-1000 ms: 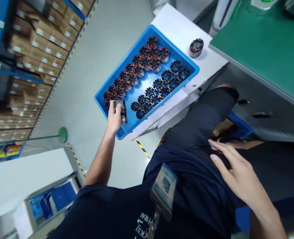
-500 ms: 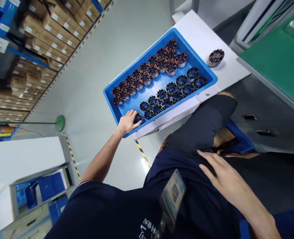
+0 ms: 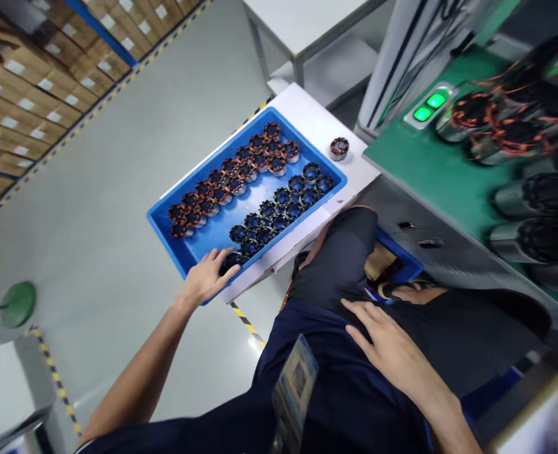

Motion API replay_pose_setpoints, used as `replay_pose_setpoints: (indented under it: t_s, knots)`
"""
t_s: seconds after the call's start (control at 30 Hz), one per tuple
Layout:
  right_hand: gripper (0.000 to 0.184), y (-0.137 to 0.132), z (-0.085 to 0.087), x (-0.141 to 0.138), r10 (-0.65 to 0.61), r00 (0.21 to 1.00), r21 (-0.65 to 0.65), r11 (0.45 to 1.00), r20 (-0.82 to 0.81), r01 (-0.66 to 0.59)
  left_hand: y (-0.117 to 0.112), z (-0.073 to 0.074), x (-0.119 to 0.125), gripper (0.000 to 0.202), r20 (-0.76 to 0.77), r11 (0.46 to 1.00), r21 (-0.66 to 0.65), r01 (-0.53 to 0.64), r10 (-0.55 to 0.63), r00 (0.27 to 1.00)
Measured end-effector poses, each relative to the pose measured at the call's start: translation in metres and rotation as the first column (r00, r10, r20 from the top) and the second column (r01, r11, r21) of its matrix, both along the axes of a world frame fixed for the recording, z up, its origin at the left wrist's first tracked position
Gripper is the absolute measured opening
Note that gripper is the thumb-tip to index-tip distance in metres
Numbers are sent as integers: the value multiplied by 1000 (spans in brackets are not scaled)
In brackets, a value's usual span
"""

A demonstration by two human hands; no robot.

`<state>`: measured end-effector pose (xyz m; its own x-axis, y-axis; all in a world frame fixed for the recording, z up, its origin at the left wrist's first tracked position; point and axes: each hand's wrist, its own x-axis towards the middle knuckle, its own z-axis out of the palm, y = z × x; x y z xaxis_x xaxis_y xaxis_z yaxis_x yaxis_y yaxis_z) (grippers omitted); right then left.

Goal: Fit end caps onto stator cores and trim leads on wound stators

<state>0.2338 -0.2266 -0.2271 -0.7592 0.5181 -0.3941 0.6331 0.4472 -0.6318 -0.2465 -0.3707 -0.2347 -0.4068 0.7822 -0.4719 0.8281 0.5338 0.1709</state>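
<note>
In the near left corner of a blue tray (image 3: 172, 249), my left hand (image 3: 205, 277) has its thumb and fingers around a black stator core (image 3: 232, 261), partly covering it. That core sits at the end of a double row of bare black stator cores (image 3: 279, 222). Along the tray's far side stand several stators wound with copper wire (image 3: 235, 185). My right hand (image 3: 387, 340) lies over my thigh with its fingers stretched out, holding nothing.
One wound stator (image 3: 339, 148) stands on the white table (image 3: 302, 104) beside the tray. At right, a green-topped workbench (image 3: 401, 148) carries several wound stators (image 3: 496, 129) and a switch box (image 3: 430, 106) with green lights. Boxes (image 3: 37, 94) fill a rack at far left.
My view has swung right, so the tray appears further left and more of the green workbench shows. My left hand is still at the same stator core; my right hand still rests over my thigh.
</note>
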Motion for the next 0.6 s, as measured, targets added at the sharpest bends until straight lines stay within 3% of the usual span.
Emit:
replay_pose_setpoints:
  t_s: [0.07, 0.17, 0.33, 0.5, 0.6]
  knots:
    - [59, -3, 1, 0, -46, 999, -35, 998, 21, 47, 9, 7, 5, 85, -80, 999, 32, -23, 25, 996]
    - [55, -7, 2, -3, -120, 990, -67, 990, 74, 125, 35, 9, 16, 80, -156, 979, 200, 24, 8, 988]
    - [56, -16, 13, -12, -283, 953, -42, 956, 107, 289, 111, -12, 32, 72, -65, 847, 465, 259, -259, 964]
    - [56, -27, 33, -8, -524, 845, -41, 847, 105, 530, 193, -36, 35, 68, -21, 728, 501, 467, -530, 848]
    - [58, -33, 46, 31, -654, 751, -29, 752, 91, 658, 228, -48, 43, 72, -30, 681, 533, 502, -577, 816]
